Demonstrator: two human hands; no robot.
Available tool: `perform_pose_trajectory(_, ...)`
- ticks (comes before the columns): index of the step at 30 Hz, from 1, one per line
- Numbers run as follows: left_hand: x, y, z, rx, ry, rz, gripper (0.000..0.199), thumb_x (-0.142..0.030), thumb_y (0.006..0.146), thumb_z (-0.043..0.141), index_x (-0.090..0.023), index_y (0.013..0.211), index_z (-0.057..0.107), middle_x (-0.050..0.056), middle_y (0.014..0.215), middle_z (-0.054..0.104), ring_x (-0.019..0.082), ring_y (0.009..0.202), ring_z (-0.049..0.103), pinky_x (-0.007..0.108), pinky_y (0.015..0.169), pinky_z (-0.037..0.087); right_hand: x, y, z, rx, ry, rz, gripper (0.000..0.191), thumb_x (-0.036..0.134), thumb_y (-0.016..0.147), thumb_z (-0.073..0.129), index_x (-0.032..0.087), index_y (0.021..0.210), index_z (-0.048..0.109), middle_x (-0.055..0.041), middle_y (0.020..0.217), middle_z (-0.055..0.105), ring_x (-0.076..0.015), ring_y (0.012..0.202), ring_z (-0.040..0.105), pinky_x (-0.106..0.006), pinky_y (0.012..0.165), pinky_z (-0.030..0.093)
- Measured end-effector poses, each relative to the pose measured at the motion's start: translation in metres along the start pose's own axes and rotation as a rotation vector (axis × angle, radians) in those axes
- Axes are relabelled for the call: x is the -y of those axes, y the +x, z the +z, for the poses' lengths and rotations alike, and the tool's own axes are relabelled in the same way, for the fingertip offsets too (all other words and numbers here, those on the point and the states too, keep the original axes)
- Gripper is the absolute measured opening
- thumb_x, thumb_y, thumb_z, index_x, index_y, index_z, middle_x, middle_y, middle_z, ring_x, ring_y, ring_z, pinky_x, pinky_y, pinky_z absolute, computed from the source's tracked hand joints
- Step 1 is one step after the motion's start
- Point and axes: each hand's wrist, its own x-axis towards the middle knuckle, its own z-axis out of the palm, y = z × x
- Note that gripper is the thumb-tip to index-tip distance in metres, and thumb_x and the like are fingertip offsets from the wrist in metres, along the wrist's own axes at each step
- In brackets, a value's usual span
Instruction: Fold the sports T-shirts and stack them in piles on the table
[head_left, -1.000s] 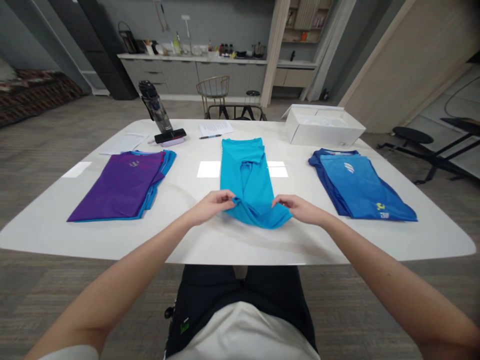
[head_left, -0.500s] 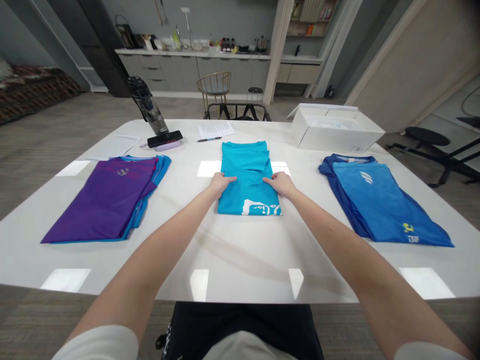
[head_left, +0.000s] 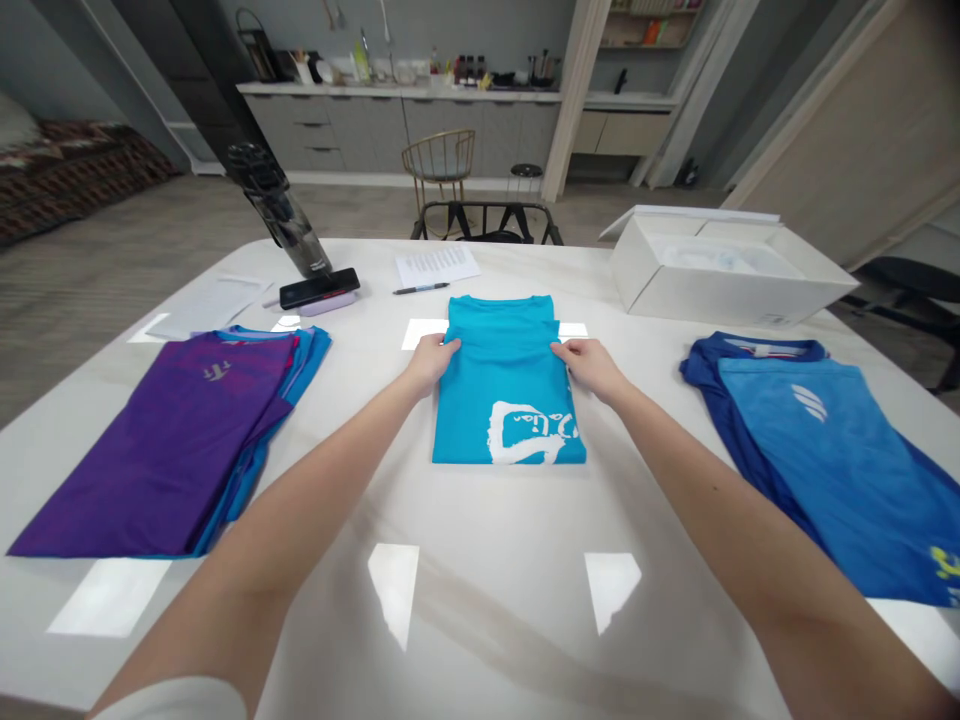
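A turquoise shirt (head_left: 502,390) with a white print lies folded into a rectangle in the middle of the white table, its collar edge pointing away from me. My left hand (head_left: 433,360) pinches its left edge between thumb and fingers. On the opposite edge, my right hand (head_left: 590,365) grips the cloth the same way. To the left lies a stack of folded shirts with a purple shirt (head_left: 172,440) on top. A light blue shirt (head_left: 847,430) rests over a dark blue one (head_left: 712,400) at the right.
A handheld vacuum (head_left: 289,225) stands at the back left of the table (head_left: 487,560), near loose papers (head_left: 206,305). Behind the turquoise shirt lie a pen (head_left: 421,288) and a printed sheet (head_left: 437,264). An open white box (head_left: 697,285) sits at the back right.
The view has moved closer to the table. The turquoise shirt's upper part lies flatter, with more of the white print showing. Both hands still hold its sides, slightly farther apart.
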Motion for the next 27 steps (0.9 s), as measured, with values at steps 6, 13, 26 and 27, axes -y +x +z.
perform_pose_trajectory(6,-0.021,0.045,-0.008,0.048,0.223,0.062,0.021,-0.036,0.076,0.077,-0.016,0.083,0.072,0.003,0.075,0.072,0.019,0.069,0.065,0.029,0.064,0.049,0.002,0.042,-0.011,0.107,0.075,-0.033,0.039,0.059,0.082,0.072,0.020,0.081,0.063,0.0019,0.062,0.056,-0.0133,0.057,0.047,-0.026,0.054,0.035)
perform_pose_trajectory(13,-0.048,0.092,-0.012,0.226,0.454,-0.016,0.026,-0.023,0.055,0.090,-0.018,0.062,0.065,0.000,0.058,0.063,0.017,0.060,0.060,0.031,0.062,0.052,0.007,0.088,-0.021,0.320,-0.015,0.130,0.033,0.042,0.073,0.088,0.020,0.073,0.063,-0.0002,0.057,0.059,-0.0143,0.055,0.052,-0.027,0.051,0.035)
perform_pose_trajectory(26,-0.067,0.096,-0.017,0.327,0.550,0.115,0.015,-0.024,0.071,0.079,-0.019,0.066,0.065,-0.001,0.062,0.060,0.015,0.059,0.055,0.027,0.059,0.044,0.025,0.099,-0.026,0.444,0.029,0.077,0.039,0.048,0.075,0.085,0.021,0.073,0.057,0.0035,0.059,0.052,-0.0108,0.055,0.046,-0.023,0.051,0.034)
perform_pose_trajectory(27,-0.069,0.098,-0.018,0.293,0.474,0.158,0.010,-0.026,0.074,0.076,-0.019,0.074,0.068,0.000,0.065,0.062,0.014,0.061,0.056,0.026,0.060,0.045,0.027,0.100,-0.024,0.379,0.107,0.049,0.037,0.048,0.076,0.083,0.021,0.078,0.057,0.0040,0.061,0.051,-0.0106,0.056,0.046,-0.023,0.051,0.034)
